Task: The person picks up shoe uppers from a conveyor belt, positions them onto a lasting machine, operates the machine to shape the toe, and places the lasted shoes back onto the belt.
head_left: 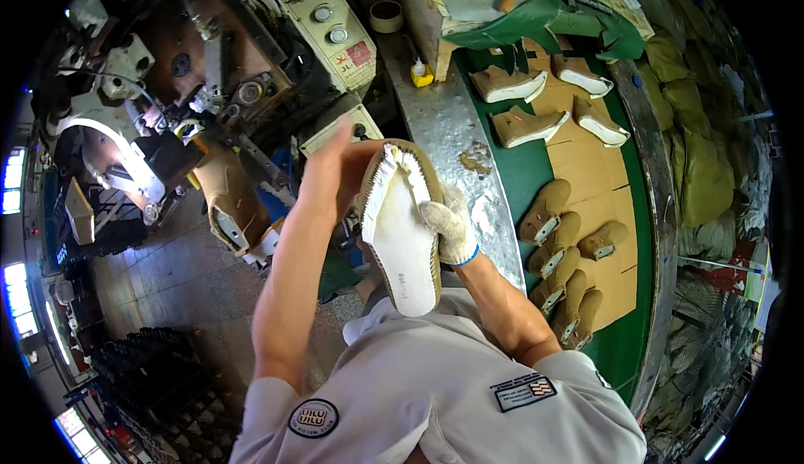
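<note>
A half-made shoe [407,238] is in front of me, bottom side up and toe pointing away. Its white insole board [402,255] shows, with a brown upper round the edge and pleated white lining at the toe. My right hand [450,223], in a knitted glove, grips its right side with the thumb over the insole edge. My bare left hand [339,162] is at the left of the toe, slightly blurred. Its thumb stands away from the shoe, while its fingers reach partly out of sight behind the toe.
Right, a green-topped bench [624,313] bears cardboard [599,188], brown shoes on lasts [548,204] and white-lined uppers [528,125]. A metal ledge [461,146] borders it. Machinery [226,79] and a control panel [322,12] stand ahead left; another lasted shoe [226,192] is there.
</note>
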`<state>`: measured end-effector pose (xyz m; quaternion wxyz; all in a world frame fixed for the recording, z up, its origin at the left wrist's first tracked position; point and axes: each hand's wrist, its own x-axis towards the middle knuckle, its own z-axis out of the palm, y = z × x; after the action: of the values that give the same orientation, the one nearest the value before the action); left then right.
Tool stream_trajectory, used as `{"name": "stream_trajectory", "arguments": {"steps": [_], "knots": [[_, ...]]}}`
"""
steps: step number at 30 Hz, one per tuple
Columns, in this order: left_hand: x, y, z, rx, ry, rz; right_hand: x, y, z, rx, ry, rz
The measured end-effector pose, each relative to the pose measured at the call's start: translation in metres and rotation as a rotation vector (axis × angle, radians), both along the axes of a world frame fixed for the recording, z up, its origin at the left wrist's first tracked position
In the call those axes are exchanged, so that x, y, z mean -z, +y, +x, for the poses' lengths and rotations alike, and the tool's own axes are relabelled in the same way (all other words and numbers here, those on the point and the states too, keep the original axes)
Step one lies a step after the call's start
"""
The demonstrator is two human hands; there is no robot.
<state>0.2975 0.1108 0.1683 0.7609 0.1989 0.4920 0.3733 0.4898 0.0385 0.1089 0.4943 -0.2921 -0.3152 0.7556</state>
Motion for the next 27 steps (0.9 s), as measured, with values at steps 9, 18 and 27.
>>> {"name": "stream_trajectory", "arguments": {"steps": [9,18,27], "knots": [[0.033,0.009,0.089,0.579,-0.412,-0.165,0.053,-0.028,0.077,-0.012,0.148,-0.126],[0.039,-0.002,0.115,0.659,-0.353,-0.151,0.095,-0.048,0.095,-0.021,0.263,-0.145],[0.043,-0.028,0.112,0.649,-0.133,0.161,0.104,-0.059,0.09,0.016,0.199,-0.102]]}}
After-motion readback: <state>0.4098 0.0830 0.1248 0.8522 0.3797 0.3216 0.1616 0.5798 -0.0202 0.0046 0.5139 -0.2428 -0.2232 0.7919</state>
